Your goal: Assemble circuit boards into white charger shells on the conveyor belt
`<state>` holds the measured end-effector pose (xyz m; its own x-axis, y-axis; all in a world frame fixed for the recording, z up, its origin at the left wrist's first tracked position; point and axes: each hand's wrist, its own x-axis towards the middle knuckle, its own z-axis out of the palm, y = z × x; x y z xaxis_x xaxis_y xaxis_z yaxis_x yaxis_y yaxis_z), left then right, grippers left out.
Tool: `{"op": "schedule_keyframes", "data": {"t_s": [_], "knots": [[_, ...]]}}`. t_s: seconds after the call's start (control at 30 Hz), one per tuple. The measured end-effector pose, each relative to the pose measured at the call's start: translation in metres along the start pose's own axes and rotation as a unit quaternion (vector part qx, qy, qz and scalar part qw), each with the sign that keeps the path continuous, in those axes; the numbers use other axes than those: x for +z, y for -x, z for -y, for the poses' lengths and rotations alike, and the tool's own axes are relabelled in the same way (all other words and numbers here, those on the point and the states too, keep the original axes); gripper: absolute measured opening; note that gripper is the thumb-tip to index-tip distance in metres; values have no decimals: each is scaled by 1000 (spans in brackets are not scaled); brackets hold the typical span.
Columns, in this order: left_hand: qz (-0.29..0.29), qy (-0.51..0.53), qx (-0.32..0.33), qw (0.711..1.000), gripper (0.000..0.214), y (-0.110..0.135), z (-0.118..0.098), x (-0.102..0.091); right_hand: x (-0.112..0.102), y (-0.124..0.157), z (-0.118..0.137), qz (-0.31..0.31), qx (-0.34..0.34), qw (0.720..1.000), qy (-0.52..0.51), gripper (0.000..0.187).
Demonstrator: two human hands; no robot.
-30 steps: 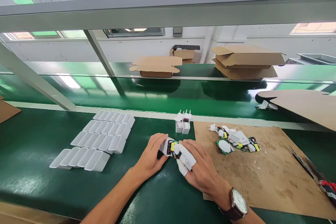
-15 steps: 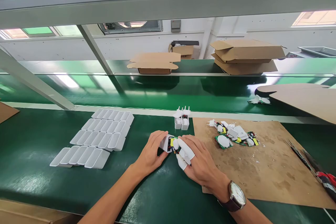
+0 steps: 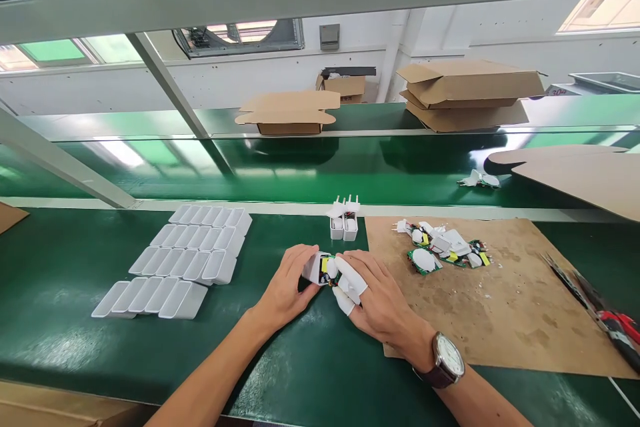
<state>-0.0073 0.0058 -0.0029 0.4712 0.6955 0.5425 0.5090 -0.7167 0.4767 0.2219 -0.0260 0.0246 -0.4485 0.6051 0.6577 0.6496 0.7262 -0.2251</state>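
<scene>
Small green circuit board with a yellow-wrapped block and white parts (image 3: 326, 267) is sitting at the open end of a white rectangular plastic housing (image 3: 311, 269), over the near middle of a glossy dark green work surface (image 3: 300, 387); insertion depth is hard to tell. Left hand (image 3: 286, 288) is gripping the housing, thumb below, fingers above. Right hand (image 3: 384, 300), wearing white finger covers (image 3: 354, 281), is pinching the board's other end, partly hiding it. Brown-strapped, white-dialled wristwatch (image 3: 449, 355) is circling the right wrist. Two upright white housings with pronged white pieces on top (image 3: 351, 229) are standing just beyond the hands. Left: rows of open white plastic housings (image 3: 186, 250) are lying side by side. Right: a stained brown cardboard sheet (image 3: 500, 327) is carrying a heap of green-and-white board assemblies (image 3: 453, 247), and a red-and-black-handled tool (image 3: 623, 333) is lying at its right edge. Behind, a stack of brown cardboard boxes (image 3: 467, 90) is resting on the raised ledge.
</scene>
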Motion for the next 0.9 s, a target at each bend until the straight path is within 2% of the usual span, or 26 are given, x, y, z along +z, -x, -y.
{"op": "schedule_keyframes", "data": {"t_s": [0.13,0.27,0.37,0.47,0.53,0.63,0.73,0.9], "knots": [[-1,8,4,1000,63,0,-2,1,3,2,-1,11,10,1000,-25,66],[31,27,-20,999,64,1,-4,2,4,3,-1,14,39,997,-71,62],[65,108,-62,990,69,4,-4,4,3,4,-2,-2,82,989,-126,56],[80,204,-114,969,68,7,-1,5,5,5,-6,-18,106,982,-155,45],[66,248,-148,955,63,7,0,5,10,5,-7,-2,97,984,-151,46],[40,307,-183,933,59,4,0,3,17,4,-9,57,76,986,-139,51],[30,343,-205,916,60,3,-1,1,21,0,-11,88,50,987,-125,47],[41,340,-207,916,75,3,-2,-1,25,-7,-16,128,10,987,-100,42]]}}
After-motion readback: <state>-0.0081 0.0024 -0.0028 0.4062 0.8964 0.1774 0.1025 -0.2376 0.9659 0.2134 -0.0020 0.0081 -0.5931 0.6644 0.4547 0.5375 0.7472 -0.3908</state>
